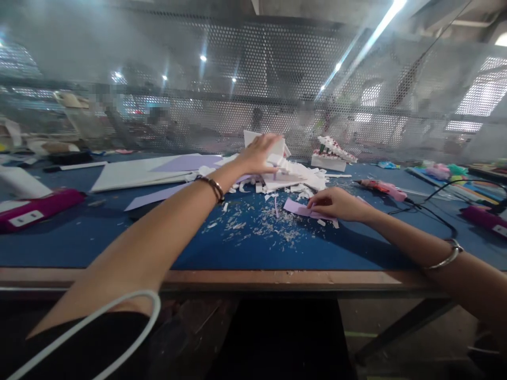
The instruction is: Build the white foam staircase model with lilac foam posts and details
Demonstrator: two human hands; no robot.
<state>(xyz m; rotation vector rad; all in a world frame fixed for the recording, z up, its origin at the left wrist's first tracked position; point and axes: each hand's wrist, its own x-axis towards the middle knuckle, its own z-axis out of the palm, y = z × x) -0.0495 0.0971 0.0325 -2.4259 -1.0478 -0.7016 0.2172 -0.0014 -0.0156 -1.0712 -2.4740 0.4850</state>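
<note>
Over the foam scraps, my left hand lies open; picking one needs a pinch. My curled right hand pinches a lilac slip.

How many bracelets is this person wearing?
2. A dark beaded bracelet sits on the wrist of the left hand, which lies on white scraps. A silver bangle sits on the wrist of the right hand, which touches purple paper. None look hidden on the bare forearms.

The blue worktop, wood-edged at the near side, carries a heap of white foam offcuts at the far middle, a lilac paper slip just before it, pale sheets far left and a glue gun right.
</note>
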